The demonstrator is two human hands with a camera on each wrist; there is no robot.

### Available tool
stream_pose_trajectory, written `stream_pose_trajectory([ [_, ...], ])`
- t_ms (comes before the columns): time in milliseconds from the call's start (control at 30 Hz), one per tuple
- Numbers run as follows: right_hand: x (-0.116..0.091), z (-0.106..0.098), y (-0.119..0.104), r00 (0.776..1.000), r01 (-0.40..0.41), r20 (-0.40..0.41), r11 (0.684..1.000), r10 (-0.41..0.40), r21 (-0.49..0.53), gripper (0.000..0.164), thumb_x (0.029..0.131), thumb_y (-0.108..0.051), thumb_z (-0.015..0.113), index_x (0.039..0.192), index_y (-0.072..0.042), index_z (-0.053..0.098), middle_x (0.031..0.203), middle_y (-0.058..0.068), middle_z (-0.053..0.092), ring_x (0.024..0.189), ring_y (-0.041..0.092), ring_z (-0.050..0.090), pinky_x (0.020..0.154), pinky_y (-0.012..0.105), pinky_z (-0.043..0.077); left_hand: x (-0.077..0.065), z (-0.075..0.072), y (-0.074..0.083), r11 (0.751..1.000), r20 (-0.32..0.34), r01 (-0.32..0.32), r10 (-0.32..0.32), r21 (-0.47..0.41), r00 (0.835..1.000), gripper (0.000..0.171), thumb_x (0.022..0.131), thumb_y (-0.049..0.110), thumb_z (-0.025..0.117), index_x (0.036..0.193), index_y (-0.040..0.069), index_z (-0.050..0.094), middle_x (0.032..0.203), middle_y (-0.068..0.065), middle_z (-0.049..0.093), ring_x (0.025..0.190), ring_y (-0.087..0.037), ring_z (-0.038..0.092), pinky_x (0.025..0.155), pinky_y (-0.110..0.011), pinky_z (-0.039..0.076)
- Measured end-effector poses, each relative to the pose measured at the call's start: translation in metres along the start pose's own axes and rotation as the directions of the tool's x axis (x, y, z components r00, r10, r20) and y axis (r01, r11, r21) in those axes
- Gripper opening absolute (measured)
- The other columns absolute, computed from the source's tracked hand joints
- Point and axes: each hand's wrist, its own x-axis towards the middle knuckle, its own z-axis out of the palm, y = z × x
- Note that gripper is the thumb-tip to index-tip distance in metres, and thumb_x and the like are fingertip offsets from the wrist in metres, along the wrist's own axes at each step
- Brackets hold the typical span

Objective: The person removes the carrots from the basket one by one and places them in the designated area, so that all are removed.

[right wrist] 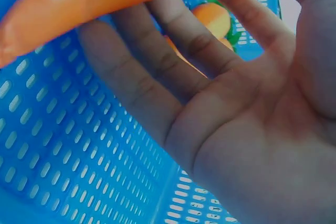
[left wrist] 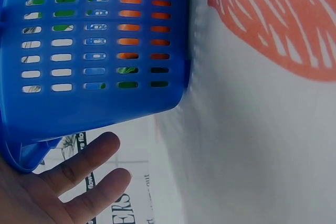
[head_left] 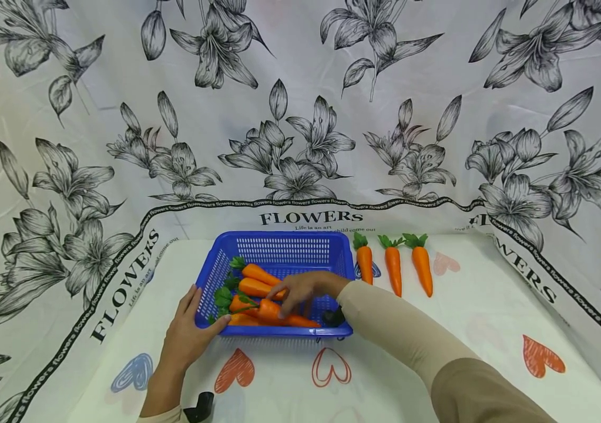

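Head view, lower centre of the frame: a person's right hand [head_left: 302, 289] hangs over the front carrot [head_left: 275, 313] in a blue perforated basket [head_left: 274, 332], its fingers spread and only slightly bent, not closed around anything. The carrot lies directly below the fingertips, its long axis running left to right along the front wall, leafy end at left, tip dipping toward the lower right. In the right wrist view, it crosses the upper left at the fingertips; whether they touch cannot be told. The left hand [head_left: 188, 336], farther from that carrot, rests at the basket's lower-left corner, thumb over the rim, visible fingers extended outside the wall. More carrots [head_left: 255, 288] sit behind; three others [head_left: 392, 267] lie on the table [head_left: 385, 364], right of centre.
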Motion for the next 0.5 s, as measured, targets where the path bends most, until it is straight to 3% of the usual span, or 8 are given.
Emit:
stream_pose_trajectory([
  [200,-0.002,-0.007,0.002,0.992,0.106,-0.069,0.993,-0.102,0.060,0.056,0.084,-0.022,0.077,0.136,-0.020,0.056,0.111,0.006,0.063,0.093,0.025,0.063,0.066,0.043,0.058,0.001,0.001,0.000,1.000,-0.017,-0.018,0.018,-0.002,1.000,0.104,0.081,0.064,0.065,0.155,0.007,0.017,0.159,-0.012,0.010,0.134,-0.051,0.026,0.102,-0.070,0.021],
  [500,-0.006,-0.014,0.001,0.960,0.246,-0.166,0.961,-0.224,0.125,0.057,0.087,-0.021,0.073,0.140,-0.017,0.052,0.105,0.008,0.066,0.085,0.029,0.063,0.067,0.046,0.058,0.001,0.001,0.000,1.000,-0.010,-0.012,0.012,0.002,1.000,0.105,0.081,0.063,0.065,0.155,0.007,0.017,0.159,-0.013,0.010,0.135,-0.050,0.024,0.103,-0.069,0.021],
])
